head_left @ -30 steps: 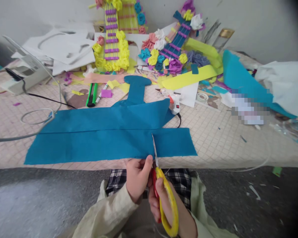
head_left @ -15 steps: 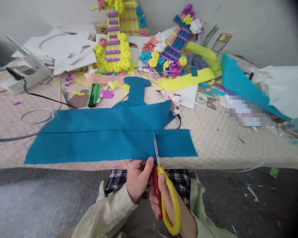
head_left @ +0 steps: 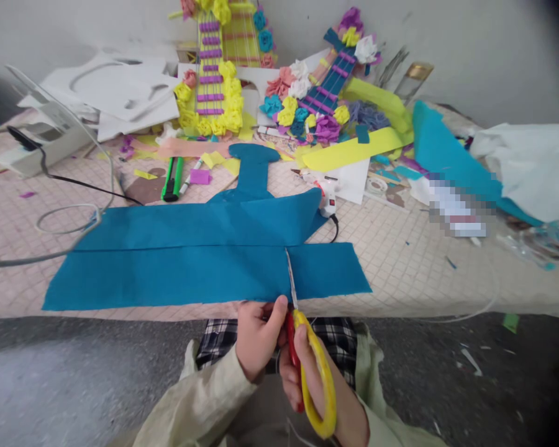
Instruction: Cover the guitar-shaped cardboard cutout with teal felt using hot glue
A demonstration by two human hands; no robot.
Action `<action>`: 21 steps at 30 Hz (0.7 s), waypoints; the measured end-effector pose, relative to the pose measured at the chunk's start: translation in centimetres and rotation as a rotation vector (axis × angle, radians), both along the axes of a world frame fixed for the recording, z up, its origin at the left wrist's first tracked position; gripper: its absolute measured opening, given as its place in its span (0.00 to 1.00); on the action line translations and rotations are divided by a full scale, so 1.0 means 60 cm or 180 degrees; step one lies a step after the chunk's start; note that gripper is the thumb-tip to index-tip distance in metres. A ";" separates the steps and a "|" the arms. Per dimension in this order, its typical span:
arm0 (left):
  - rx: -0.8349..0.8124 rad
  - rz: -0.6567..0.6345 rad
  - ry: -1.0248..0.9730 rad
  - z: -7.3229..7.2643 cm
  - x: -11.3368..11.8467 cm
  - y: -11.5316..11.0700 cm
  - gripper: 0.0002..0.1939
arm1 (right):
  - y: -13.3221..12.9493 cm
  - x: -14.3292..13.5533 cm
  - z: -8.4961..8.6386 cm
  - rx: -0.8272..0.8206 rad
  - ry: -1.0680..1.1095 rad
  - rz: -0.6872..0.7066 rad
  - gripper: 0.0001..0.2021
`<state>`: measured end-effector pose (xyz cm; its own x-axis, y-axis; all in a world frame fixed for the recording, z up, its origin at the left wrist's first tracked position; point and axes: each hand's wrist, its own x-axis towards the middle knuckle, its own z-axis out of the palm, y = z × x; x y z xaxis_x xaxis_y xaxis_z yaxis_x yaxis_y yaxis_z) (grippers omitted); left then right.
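A: In the head view, where are the scissors [head_left: 297,318]?
B: At the near edge of the table [head_left: 414,279]. Their handles hang in front of this edge, and the visible blade lies over the blue strip [head_left: 168,276].

A: How do the fingers stand?
B: The right hand [head_left: 313,375] is clamped on the scissors, with the thumb at the yellow loop and the fingers around the red handle. The left hand [head_left: 257,340] pinches the near edge of the strip, just beside the blade; its bent fingers are partly hidden.

A: Is there room for moving?
B: On the right, yes — past the strip's end lies a broad bare part of the patterned cloth. Behind, it is tighter: 1 more blue sheet [head_left: 195,226] lies along the strip, with the glue gun [head_left: 328,202] near it. On the left, a grey cable [head_left: 28,259] comes close.

A: And the direction?
B: The scissors point away from the person, leaning slightly left. Their long axis crosses the strip's, which runs left to right. The tip is close to the strip's far edge.
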<state>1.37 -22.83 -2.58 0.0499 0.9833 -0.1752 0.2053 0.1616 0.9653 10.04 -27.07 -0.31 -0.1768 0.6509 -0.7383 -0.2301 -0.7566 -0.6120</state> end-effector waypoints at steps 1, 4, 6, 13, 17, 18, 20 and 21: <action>-0.0014 -0.0009 -0.0019 0.001 0.000 0.000 0.28 | 0.001 0.000 0.002 -0.0005 -0.0008 0.0015 0.34; -0.0035 -0.0019 -0.0039 0.002 0.000 0.000 0.28 | 0.004 -0.001 0.010 -0.0013 0.0003 0.0012 0.35; -0.0050 -0.0020 -0.0048 0.002 0.000 -0.001 0.28 | 0.006 -0.003 0.012 -0.0025 0.0016 -0.0037 0.36; -0.0120 0.0011 -0.0059 0.000 0.000 -0.002 0.28 | 0.001 -0.003 -0.004 -0.0017 0.0169 -0.0090 0.38; -0.0153 -0.0021 -0.0132 0.000 -0.001 -0.003 0.28 | 0.000 -0.004 -0.008 -0.0080 0.0202 -0.0070 0.38; -0.0150 -0.0026 -0.0138 0.000 -0.001 -0.003 0.28 | 0.001 -0.004 -0.006 -0.0097 0.0186 -0.0055 0.38; -0.0138 -0.0032 -0.0126 0.000 -0.001 -0.003 0.28 | 0.003 -0.005 0.001 -0.0092 0.0116 -0.0063 0.39; -0.0129 -0.0034 -0.0116 0.000 -0.001 -0.003 0.27 | 0.004 -0.005 0.004 -0.0080 0.0090 -0.0079 0.40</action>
